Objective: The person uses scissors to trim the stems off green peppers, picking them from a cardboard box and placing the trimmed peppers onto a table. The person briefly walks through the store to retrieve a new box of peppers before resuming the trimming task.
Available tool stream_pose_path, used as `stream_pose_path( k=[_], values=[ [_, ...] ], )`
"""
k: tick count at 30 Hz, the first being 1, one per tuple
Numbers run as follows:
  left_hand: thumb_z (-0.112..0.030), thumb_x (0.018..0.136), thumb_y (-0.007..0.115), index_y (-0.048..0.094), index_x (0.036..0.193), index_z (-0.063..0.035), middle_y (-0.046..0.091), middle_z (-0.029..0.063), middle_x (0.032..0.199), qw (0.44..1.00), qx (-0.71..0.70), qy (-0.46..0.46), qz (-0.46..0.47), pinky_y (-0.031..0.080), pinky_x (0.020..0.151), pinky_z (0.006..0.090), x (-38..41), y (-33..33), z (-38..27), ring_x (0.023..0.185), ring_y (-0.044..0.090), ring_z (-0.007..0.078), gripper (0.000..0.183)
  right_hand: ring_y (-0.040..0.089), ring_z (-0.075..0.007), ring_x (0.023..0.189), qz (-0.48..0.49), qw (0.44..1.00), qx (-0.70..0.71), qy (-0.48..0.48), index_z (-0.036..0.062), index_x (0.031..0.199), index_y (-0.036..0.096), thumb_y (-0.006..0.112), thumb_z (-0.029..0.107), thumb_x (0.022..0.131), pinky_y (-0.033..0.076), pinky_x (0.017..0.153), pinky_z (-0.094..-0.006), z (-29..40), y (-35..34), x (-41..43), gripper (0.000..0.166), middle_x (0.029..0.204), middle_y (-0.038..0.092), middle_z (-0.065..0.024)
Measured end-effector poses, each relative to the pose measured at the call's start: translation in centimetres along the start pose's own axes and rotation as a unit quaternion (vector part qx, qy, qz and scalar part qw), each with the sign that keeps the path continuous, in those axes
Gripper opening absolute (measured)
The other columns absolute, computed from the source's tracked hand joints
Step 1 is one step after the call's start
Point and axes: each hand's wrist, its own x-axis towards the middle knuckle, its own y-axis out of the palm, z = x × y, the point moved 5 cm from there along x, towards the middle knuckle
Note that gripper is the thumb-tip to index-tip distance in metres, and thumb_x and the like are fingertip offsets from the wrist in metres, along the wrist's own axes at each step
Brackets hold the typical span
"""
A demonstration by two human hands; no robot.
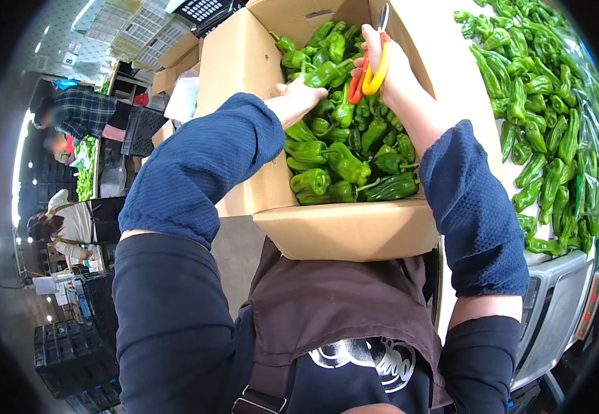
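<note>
In front of me a cardboard box (pixel 330 227) with raised flaps holds many green peppers (pixel 348 163). Over its left part is my left hand (pixel 302 99), its fingers touching a green pepper (pixel 323 75) that lies on the heap. Whether those fingers grip it I cannot tell, as their tips are partly hidden. My right hand (pixel 379 62) is above the right part of the box and holds a pair of scissors (pixel 378 70) with one red and one yellow handle. The scissors' blades point up and away from me, beyond the fingers.
On the white table (pixel 478 121) at right lie many loose green peppers (pixel 535 124), beside a clear plastic bag (pixel 594 139). A grey scale (pixel 553 310) stands nearer me. At left are stacked black crates (pixel 72 352) and two people (pixel 79 222) working at a distance.
</note>
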Motion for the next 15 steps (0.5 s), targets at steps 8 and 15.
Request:
stream_pose_path(
  k=[8,15],
  values=[
    [-0.045,0.071,0.077,0.038,0.145,-0.0063,0.043,0.0203,0.144,0.990,-0.081,-0.005,0.113,0.028,0.112,0.0416,3.5,2.6,2.3,0.134,0.037,0.0356,0.092,0.059,-0.0175,0.057,0.003,1.000,-0.019,-0.003,-0.0017,0.106,0.054,0.058,0.049,0.090,0.053,0.054,-0.0316,0.7,0.9,-1.0,0.053,0.075,0.057,-0.0100],
    [-0.033,0.070,0.075,0.052,0.126,-0.0035,0.051,0.0249,0.119,0.964,-0.160,0.191,-0.089,0.049,0.091,0.0383,-0.5,-7.4,-5.2,0.106,0.058,0.0326,0.067,0.057,-0.0162,0.051,0.000,0.998,-0.041,-0.041,0.0036,0.107,0.055,0.059,0.053,0.089,0.050,0.051,-0.0286,2.1,-0.2,-1.0,0.052,0.071,0.058,-0.0079]
  ],
)
